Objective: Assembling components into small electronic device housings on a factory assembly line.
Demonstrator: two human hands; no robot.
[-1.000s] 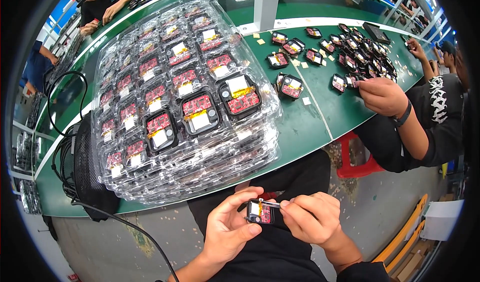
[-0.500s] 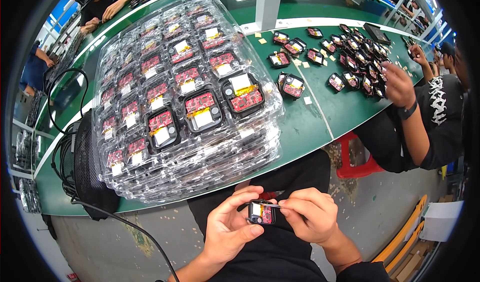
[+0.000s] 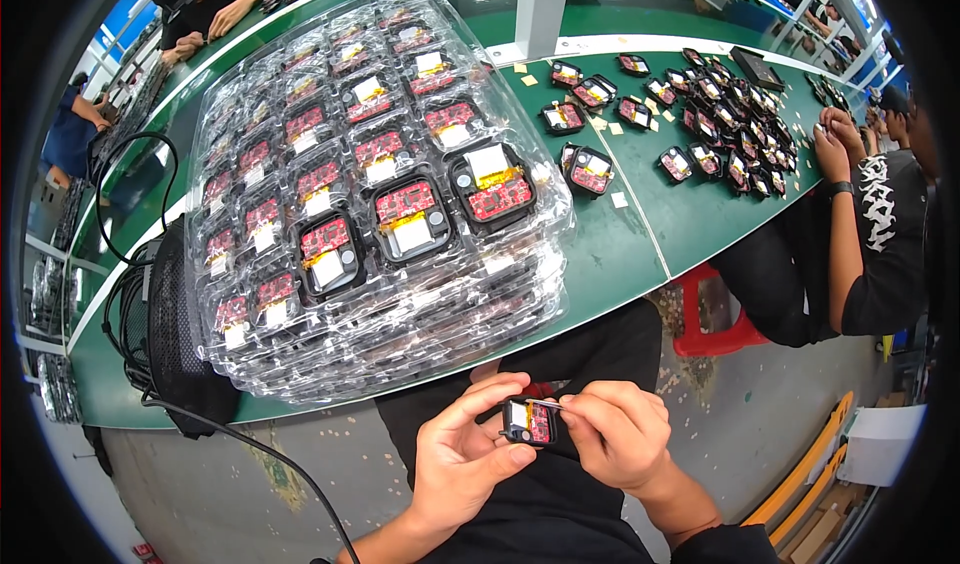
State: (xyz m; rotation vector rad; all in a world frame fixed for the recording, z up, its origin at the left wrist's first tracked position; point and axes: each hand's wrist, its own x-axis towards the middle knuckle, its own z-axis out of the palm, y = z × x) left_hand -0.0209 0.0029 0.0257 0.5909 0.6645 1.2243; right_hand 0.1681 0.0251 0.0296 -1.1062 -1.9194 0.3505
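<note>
Over my lap, my left hand point(image 3: 455, 464) grips a small black square device housing point(image 3: 541, 438) between thumb and fingers. Its open face shows a red circuit board, a white block and a strip of yellow tape. My right hand point(image 3: 628, 439) pinches a thin metal tool point(image 3: 546, 403), whose exact kind I cannot make out. The tool lies across the upper edge of the housing, close to the yellow tape. My right fingertips are beside the housing's right side.
Stacked clear plastic trays point(image 3: 400, 339) with similar housings fill the green table point(image 3: 640, 234) ahead. A pile of housings point(image 3: 735, 129) lies at right, near a seated co-worker point(image 3: 870, 234). A black cable point(image 3: 290, 464) hangs at left. A red stool point(image 3: 715, 319) stands below the table.
My right hand and the tool have shifted slightly over the housing. The co-worker at right has drawn a hand back from the pile, bringing both hands together.
</note>
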